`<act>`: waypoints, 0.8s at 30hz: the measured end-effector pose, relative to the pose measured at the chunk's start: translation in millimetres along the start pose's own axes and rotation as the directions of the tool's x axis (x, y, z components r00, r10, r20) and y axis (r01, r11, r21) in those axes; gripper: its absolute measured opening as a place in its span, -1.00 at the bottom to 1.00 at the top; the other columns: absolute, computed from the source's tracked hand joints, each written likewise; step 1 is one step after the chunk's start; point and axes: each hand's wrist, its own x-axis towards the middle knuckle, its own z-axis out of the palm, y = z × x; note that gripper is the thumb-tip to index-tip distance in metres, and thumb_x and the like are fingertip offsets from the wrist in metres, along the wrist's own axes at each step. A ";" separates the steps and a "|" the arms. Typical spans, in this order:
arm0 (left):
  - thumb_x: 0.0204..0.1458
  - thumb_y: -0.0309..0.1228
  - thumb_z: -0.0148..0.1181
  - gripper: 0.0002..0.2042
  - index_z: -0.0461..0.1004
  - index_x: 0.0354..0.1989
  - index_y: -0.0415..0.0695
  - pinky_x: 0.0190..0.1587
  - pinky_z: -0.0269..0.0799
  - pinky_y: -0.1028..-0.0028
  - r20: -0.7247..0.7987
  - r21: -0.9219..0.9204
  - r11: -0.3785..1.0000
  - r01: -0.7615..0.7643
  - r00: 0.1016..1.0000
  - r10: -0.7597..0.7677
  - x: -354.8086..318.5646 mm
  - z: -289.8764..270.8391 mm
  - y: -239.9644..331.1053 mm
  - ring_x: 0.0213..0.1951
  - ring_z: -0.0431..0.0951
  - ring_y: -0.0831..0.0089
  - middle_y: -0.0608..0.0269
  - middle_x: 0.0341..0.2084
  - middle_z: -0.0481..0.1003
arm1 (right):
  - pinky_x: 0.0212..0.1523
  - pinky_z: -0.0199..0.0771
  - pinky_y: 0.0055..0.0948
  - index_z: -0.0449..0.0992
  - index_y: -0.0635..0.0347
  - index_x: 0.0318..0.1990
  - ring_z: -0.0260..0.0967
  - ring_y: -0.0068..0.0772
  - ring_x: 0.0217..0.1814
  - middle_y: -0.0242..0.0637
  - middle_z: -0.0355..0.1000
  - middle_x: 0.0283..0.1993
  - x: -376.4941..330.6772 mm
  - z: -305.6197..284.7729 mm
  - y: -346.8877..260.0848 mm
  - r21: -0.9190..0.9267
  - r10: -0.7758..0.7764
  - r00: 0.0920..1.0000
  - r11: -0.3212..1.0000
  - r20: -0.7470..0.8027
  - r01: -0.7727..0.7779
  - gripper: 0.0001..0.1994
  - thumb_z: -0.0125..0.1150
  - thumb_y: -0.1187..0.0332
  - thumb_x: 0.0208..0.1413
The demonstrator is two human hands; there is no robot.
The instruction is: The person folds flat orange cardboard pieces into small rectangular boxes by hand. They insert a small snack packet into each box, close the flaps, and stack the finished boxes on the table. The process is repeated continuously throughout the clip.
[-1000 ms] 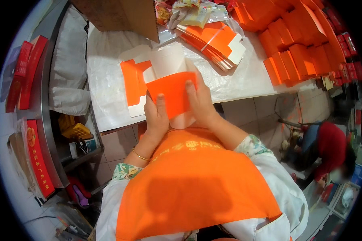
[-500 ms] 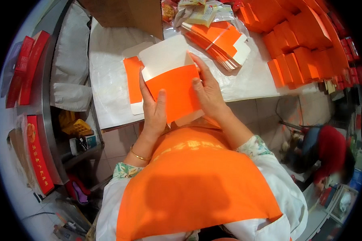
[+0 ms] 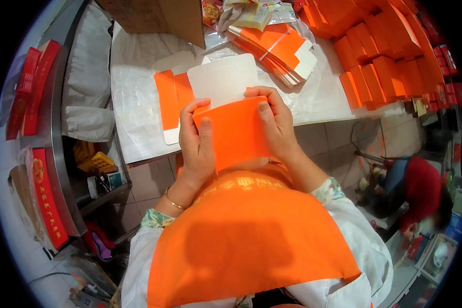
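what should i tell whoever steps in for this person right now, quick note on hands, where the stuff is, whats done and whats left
Left hand: grips the left edge of the orange carton blank, thumb on its front.
Right hand: grips the blank's right edge, fingers over the top fold.
The blank is held above the white-covered table, its white flap standing up and not tucked in.
Another opened orange blank lies flat on the table to the left; a stack of flat blanks sits further back.
Done: folded orange boxes are piled at the right.
Left: the held blank is only partly folded; the flat stack is unfolded.
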 end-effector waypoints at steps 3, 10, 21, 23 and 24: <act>0.36 -0.17 -0.20 -0.60 0.31 0.08 -0.28 0.21 0.17 0.41 0.004 -0.060 0.990 0.131 0.991 -0.131 3.0 1.2 6.9 0.12 0.33 0.38 0.12 0.03 0.39 | 0.02 0.40 -0.40 0.39 0.28 0.08 0.43 -0.34 -0.05 -0.16 0.49 -0.07 1.1 -5.7 -4.4 -0.061 0.005 1.000 0.998 0.013 -0.004 -0.67 -0.03 0.23 0.33; 0.36 -0.17 -0.16 -0.61 0.33 0.07 -0.28 0.01 0.29 0.52 -0.035 -0.032 0.999 -0.004 0.999 0.003 13.1 -0.5 15.4 -0.10 0.37 0.51 0.17 -0.02 0.38 | 0.07 0.37 -0.45 0.34 0.31 0.12 0.40 -0.40 0.02 -0.19 0.45 0.00 7.0 -3.1 -19.1 0.009 -0.081 0.996 0.997 -0.048 0.082 -0.63 -0.02 0.21 0.33; 0.36 0.00 -0.28 -0.46 0.37 0.03 -0.31 0.18 0.21 0.40 -0.029 -0.310 0.944 0.115 0.991 -0.130 1.8 -4.0 16.3 0.06 0.38 0.37 0.12 -0.01 0.41 | 0.27 0.19 -0.40 0.29 0.37 0.16 0.25 -0.38 0.24 -0.17 0.31 0.19 -3.0 -12.3 -26.9 0.270 -0.129 0.984 0.958 0.125 0.092 -0.48 -0.01 0.04 0.33; 0.35 -0.06 -0.24 -0.51 0.38 0.00 -0.31 0.16 0.22 0.42 -0.028 -0.222 0.972 0.084 0.995 -0.092 2.6 -2.9 30.7 0.05 0.38 0.39 0.15 -0.03 0.42 | 0.24 0.22 -0.39 0.31 0.37 0.15 0.27 -0.36 0.22 -0.17 0.34 0.16 -4.9 -11.8 -42.6 0.200 -0.052 0.996 0.979 0.078 0.036 -0.47 -0.05 0.01 0.34; 0.35 -0.09 -0.22 -0.54 0.39 -0.01 -0.31 0.15 0.22 0.43 -0.025 -0.176 0.982 0.070 0.997 -0.076 2.3 -2.0 37.2 0.04 0.38 0.41 0.16 -0.04 0.43 | 0.23 0.24 -0.39 0.32 0.36 0.14 0.29 -0.36 0.22 -0.16 0.36 0.15 -7.2 -11.9 -48.5 0.166 -0.013 0.999 0.986 0.051 0.005 -0.47 -0.08 -0.01 0.35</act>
